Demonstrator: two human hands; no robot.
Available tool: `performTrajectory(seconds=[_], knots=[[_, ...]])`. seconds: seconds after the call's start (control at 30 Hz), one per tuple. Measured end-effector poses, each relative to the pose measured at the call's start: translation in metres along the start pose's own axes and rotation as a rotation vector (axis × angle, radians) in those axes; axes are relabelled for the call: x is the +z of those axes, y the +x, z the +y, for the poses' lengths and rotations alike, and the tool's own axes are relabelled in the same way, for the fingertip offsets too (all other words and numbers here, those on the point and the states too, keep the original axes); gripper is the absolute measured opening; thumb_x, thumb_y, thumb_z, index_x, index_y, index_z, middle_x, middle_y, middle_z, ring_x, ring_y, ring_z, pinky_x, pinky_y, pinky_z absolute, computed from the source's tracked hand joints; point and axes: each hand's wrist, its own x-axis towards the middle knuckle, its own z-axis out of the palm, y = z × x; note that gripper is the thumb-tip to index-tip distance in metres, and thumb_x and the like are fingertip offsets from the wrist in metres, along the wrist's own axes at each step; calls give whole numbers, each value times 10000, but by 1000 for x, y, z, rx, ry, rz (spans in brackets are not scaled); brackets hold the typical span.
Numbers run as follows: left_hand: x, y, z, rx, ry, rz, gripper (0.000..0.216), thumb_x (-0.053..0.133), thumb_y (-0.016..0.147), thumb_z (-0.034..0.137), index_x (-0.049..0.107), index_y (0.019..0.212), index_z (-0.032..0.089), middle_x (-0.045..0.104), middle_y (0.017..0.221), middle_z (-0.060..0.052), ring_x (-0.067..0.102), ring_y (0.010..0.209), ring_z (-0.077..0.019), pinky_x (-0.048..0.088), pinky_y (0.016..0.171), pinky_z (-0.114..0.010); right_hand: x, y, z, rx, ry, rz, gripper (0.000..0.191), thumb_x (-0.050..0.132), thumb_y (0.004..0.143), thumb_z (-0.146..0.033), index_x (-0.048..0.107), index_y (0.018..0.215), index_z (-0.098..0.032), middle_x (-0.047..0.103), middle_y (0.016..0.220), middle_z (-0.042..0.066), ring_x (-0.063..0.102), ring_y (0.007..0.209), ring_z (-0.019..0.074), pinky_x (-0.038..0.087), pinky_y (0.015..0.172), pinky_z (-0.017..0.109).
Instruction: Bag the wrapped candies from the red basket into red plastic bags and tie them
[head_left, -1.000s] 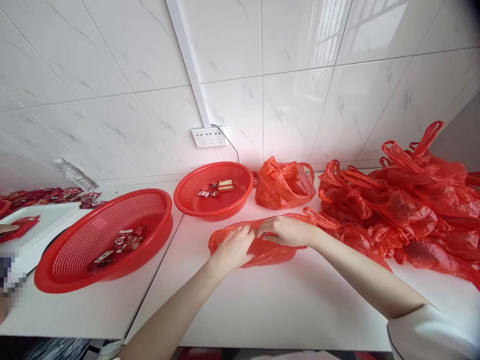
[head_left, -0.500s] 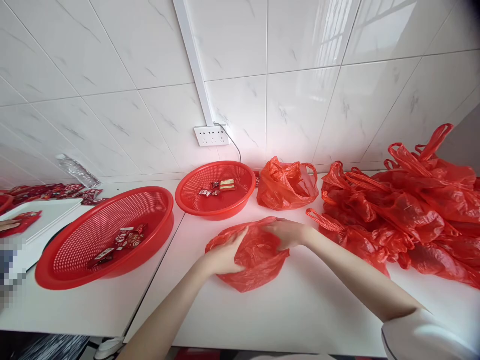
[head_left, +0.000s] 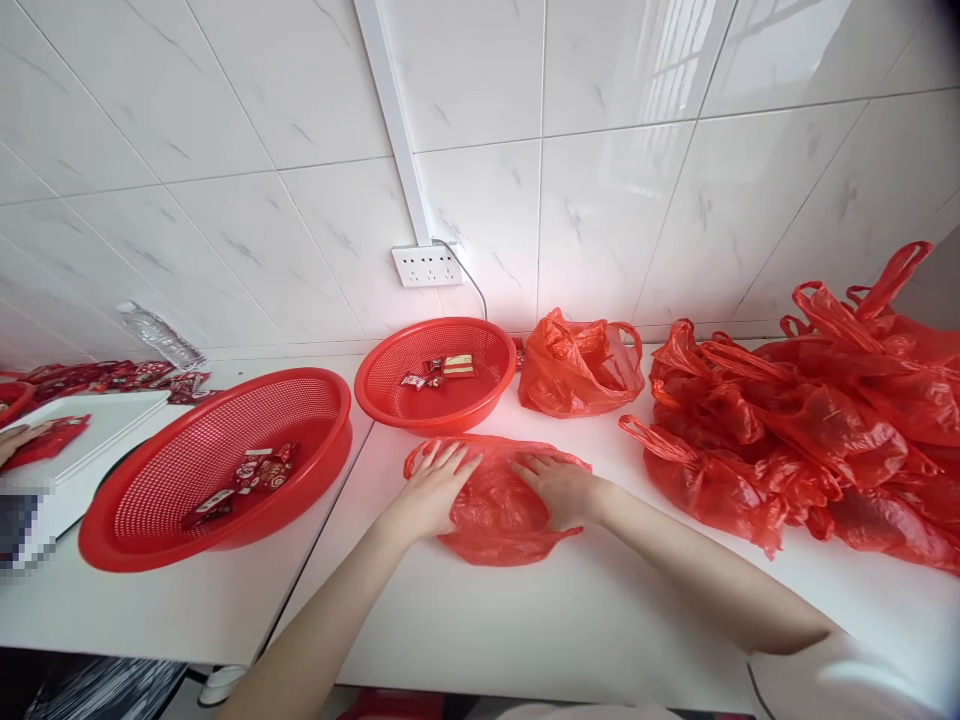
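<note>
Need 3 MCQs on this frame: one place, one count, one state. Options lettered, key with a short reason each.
1. Where does the red bag under the hands lie?
A. On the white table, in front of the smaller basket
B. Inside the larger basket
C. On top of the bag pile at the right

2. How many red mesh baskets are on the table?
A. One
B. Two
C. Four

3. How are the two hands placed on the bag?
A. Both clenched into fists
B. Lifting it by the handles
C. Both flat, fingers spread, palms down

Key:
1 A: the bag rests on the table just in front of the smaller basket.
2 B: only the smaller basket and the larger basket show.
3 C: the left hand and right hand lie open on the plastic.
</note>
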Motion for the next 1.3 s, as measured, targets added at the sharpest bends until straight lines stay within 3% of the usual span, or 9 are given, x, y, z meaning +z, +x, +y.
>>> performTrajectory(seconds=[0.17,0.37,0.43,0.5,0.57,0.63,0.73,0.87,1.3], knots=[[13,1,-17,-30,-322,-92,916,728,628,291,385,1474,229,422,1508,-125,399,1379,-338,360,1109,-442,-15,-9,28,3,191,-72,1124,734,598,-200,155,1555,-313,355,1551,97,447,1325,353,481,933,365],[13,12,-20,-113,-807,110,570,790,631,396,653,1155,219,632,1286,-105,547,1235,-297,415,1053,-399,-23,-4,37,-9,215,-122,1071,713,597,-160,230,1534,-351,354,1554,49,458,1320,324,492,937,371],[8,18,-22,-249,-1172,224,380,713,727,514,658,915,189,715,905,-74,675,846,-196,537,756,-288,-34,-6,31,-87,215,-15,857,727,689,-287,395,1479,-297,435,1504,67,477,1306,315,452,1006,394],[0,25,-25,-428,-1578,255,460,624,763,631,577,763,173,600,596,-13,516,457,-96,402,420,-193,-50,-12,20,-230,257,150,615,659,811,-401,518,1395,-266,544,1411,72,545,1242,273,432,1031,378],[-6,31,-26,-600,-1872,271,510,588,767,669,540,744,162,551,527,-2,362,337,-51,241,307,-167,-70,-21,5,-373,317,305,471,579,896,-411,563,1342,-261,612,1331,61,608,1158,220,457,998,338],[-10,37,-26,-663,-2020,364,417,615,796,560,559,815,147,629,617,-53,470,381,-71,327,326,-160,-87,-31,-9,-465,359,433,404,549,927,-391,588,1303,-248,649,1275,56,633,1115,195,476,971,319],[-8,43,-23,-582,-2123,559,175,605,800,291,571,910,159,701,796,-76,674,639,-153,559,556,-239,-102,-42,-24,-516,383,565,358,549,936,-363,601,1265,-232,677,1220,58,648,1091,194,492,950,327],[4,43,-18,-534,-2165,680,94,545,734,134,574,819,160,704,852,-52,691,755,-155,599,698,-273,-104,-47,-26,-525,340,555,293,531,948,-338,625,1202,-227,704,1152,44,675,1008,176,514,881,299],[12,39,11,-392,-2038,672,152,631,639,230,622,758,136,689,832,-45,667,799,-203,603,681,-353,-96,-39,4,-290,176,587,281,519,952,-314,628,1193,-218,706,1116,74,675,986,203,515,856,328]])
